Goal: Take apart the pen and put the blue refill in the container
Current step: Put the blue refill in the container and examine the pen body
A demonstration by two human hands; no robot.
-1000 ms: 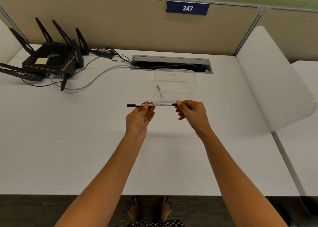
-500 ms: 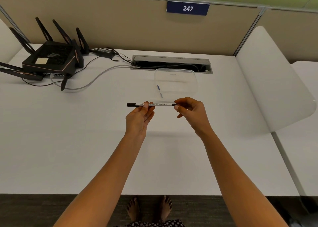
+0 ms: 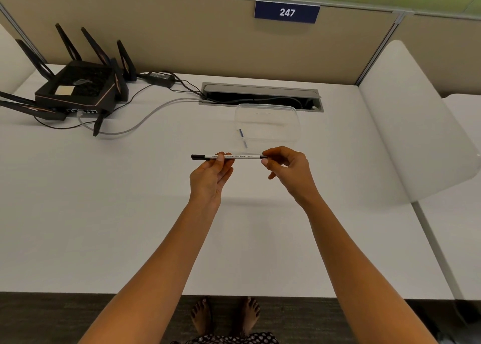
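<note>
I hold a white pen [image 3: 240, 157] with a black cap and black tip level above the white desk [image 3: 130, 213]. My left hand [image 3: 210, 177] pinches its barrel left of the middle, the black cap sticking out to the left. My right hand [image 3: 287, 170] pinches the black tip end between thumb and fingers. Just beyond the pen stands a clear plastic container [image 3: 268, 123]. A thin blue refill [image 3: 242, 137] shows at the container's near left corner; whether it lies inside or beside it I cannot tell.
A black router [image 3: 78, 91] with several antennas and cables sits at the back left. A cable slot [image 3: 260, 97] opens in the desk behind the container. A white curved divider [image 3: 416, 124] bounds the desk on the right.
My right hand's fingers have shifted on the pen's tip end, curling over it. The pen and my left hand stay in place.
</note>
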